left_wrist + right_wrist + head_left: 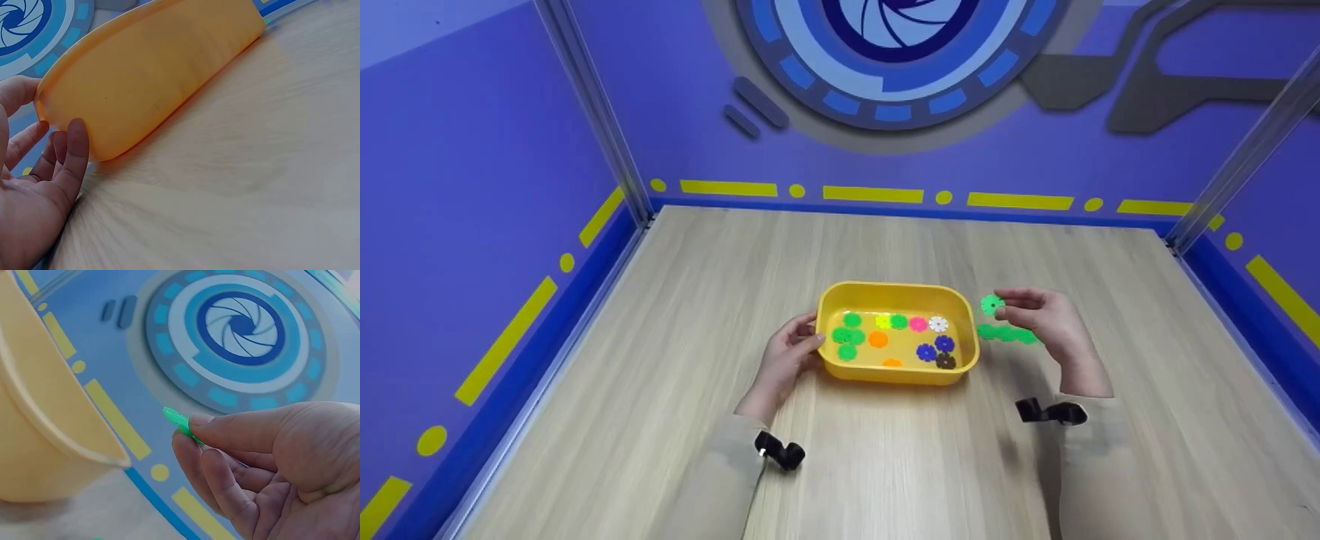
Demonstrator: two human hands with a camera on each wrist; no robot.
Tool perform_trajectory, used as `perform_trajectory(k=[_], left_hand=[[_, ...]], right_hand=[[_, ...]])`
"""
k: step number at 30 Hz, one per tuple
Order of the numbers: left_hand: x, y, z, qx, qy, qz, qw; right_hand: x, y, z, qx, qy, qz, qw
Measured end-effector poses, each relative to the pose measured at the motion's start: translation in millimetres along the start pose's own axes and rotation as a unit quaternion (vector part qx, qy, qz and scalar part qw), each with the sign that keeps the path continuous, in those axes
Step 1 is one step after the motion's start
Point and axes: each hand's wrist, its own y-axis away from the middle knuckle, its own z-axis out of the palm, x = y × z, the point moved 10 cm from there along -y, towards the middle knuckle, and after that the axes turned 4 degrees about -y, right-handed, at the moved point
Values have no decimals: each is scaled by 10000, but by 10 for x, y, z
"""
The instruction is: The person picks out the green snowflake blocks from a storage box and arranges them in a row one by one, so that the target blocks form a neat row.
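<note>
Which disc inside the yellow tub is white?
The white disc sits immediately right of the pink disc and beyond the two dark blue discs; no other disc visible in the yellow tub is white.

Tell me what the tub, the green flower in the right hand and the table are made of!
Tub: smooth, slightly shiny plastic, I think; its rounded rim is one even colour.
Green flower in the right hand: probably plastic too, bright and neatly notched.
Table: wood or wood-look board, fairly dull finish; pale grain shows.
</note>
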Motion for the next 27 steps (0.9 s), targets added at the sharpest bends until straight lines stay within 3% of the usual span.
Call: perform_trajectory(k=[7,18,27], left_hand=[[3,3,-10,49,-92,-45,9999],[-13,-9,-14,67,-112,-54,9999],[-2,-3,-11,70,-111,-77,9999]], right_hand=[[58,41,-256,313,-147,-76,9994],[208,55,-472,389,-753,-123,9963],[378,112,-675,621,-1383,111,9884]])
